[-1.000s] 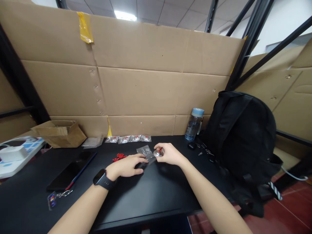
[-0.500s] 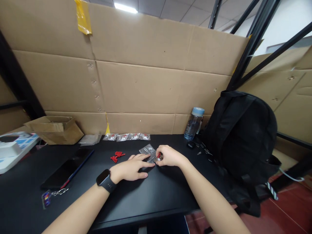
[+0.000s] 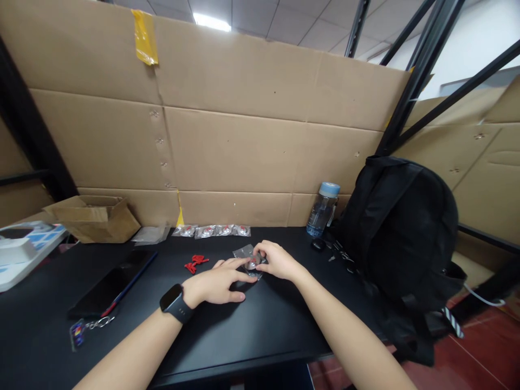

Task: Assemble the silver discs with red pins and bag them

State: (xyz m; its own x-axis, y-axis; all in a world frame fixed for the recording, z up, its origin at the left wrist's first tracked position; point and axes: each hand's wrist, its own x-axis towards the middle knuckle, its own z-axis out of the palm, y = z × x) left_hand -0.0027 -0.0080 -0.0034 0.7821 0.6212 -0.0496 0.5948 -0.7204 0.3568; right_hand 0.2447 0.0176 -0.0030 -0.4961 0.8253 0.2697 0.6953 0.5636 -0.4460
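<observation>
My right hand (image 3: 277,261) pinches a small round silver piece with a red part (image 3: 254,263) at the mouth of a clear plastic bag (image 3: 244,253) on the black table (image 3: 252,330). My left hand (image 3: 217,281), with a black watch on its wrist, lies with fingers stretched out, fingertips pressing on the bag's near edge. Loose red cords (image 3: 196,262) lie just left of the hands. A row of several small filled bags (image 3: 211,231) sits along the cardboard wall behind them.
A black backpack (image 3: 400,233) stands at the right with a water bottle (image 3: 323,208) beside it. A phone (image 3: 108,284), a keychain (image 3: 83,329) and an open cardboard box (image 3: 95,219) lie at the left. Cardboard walls (image 3: 244,135) close the back.
My right hand has brought the silver piece down from above the table onto the bag. My left hand's fingers have shifted right along the bag's edge.
</observation>
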